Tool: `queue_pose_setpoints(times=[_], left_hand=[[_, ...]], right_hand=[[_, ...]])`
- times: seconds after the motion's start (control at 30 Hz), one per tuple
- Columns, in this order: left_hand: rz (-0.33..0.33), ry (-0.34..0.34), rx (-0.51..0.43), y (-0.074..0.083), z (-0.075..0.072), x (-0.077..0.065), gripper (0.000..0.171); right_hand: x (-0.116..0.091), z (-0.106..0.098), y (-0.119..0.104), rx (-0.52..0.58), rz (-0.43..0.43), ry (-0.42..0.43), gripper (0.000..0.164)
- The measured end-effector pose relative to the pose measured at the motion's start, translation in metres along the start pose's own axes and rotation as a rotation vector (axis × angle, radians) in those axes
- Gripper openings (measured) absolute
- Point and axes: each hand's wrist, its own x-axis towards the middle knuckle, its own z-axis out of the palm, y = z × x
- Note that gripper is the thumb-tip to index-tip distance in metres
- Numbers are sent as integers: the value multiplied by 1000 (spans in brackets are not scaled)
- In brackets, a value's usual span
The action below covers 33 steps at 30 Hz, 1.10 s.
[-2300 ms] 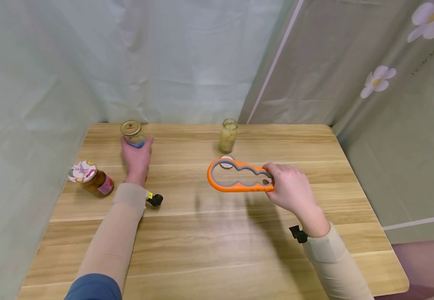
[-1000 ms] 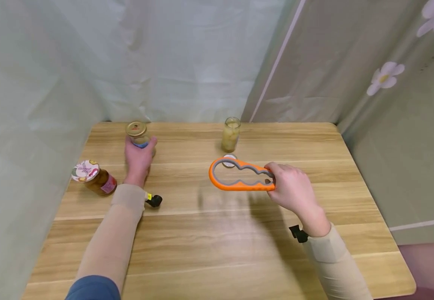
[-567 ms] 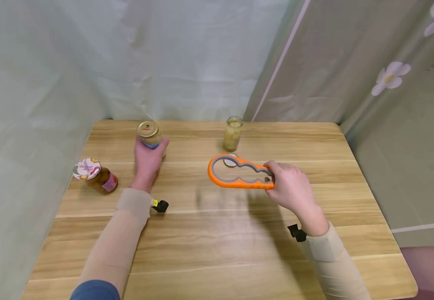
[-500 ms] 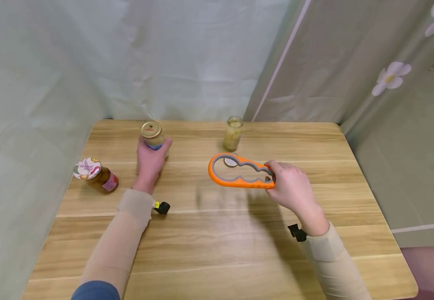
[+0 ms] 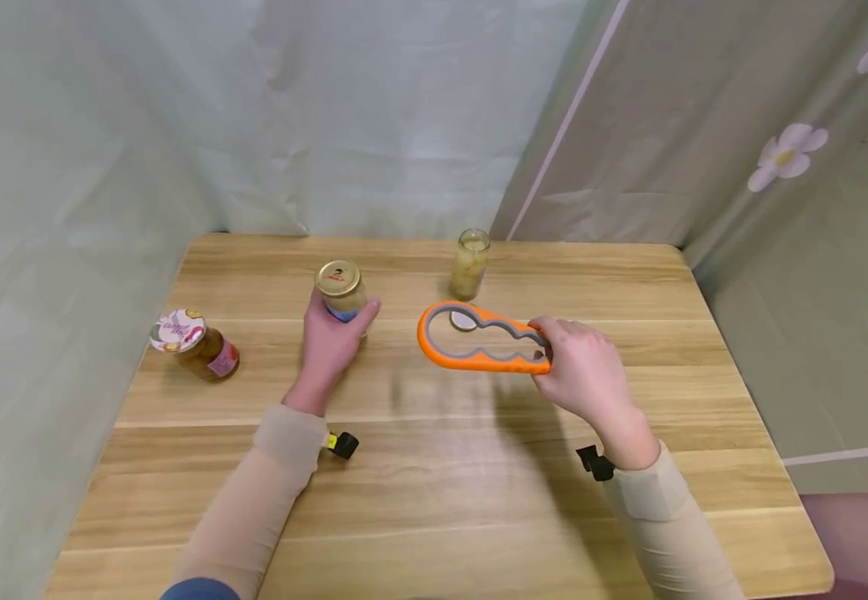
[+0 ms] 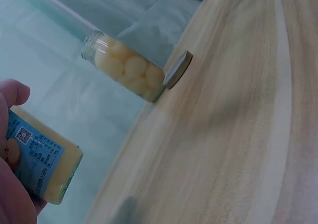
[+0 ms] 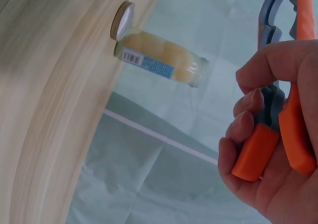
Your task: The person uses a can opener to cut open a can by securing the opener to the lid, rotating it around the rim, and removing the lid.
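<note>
1 gold-lidded, blue-labelled jar (image 5: 341,287) is held in curled left hand (image 5: 329,343), left of centre over wood-grain table (image 5: 434,500); curled right hand (image 5: 584,367) grips orange, grey-lined looped tool (image 5: 488,362); pale green curtain (image 5: 374,125) behind.

The opener (image 5: 479,362) is orange and grey, the wood-grained table (image 5: 419,517) tan.

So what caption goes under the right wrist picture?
A right hand grips an orange and grey two-handled tool, with an open clear glass jar and round lid on the wooden table.
</note>
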Motion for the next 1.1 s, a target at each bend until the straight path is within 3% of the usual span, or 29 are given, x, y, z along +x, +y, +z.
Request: queue_pose_setpoints(times=[0.47,1.1], left_hand=[[11,-12,-12,10,-1,-15,53],[27,-71,-20,13,14,-31,49]], right_hand=[[0,-5,0,-3,18,42,45],[1,-10,-4,-18,11,46,48]])
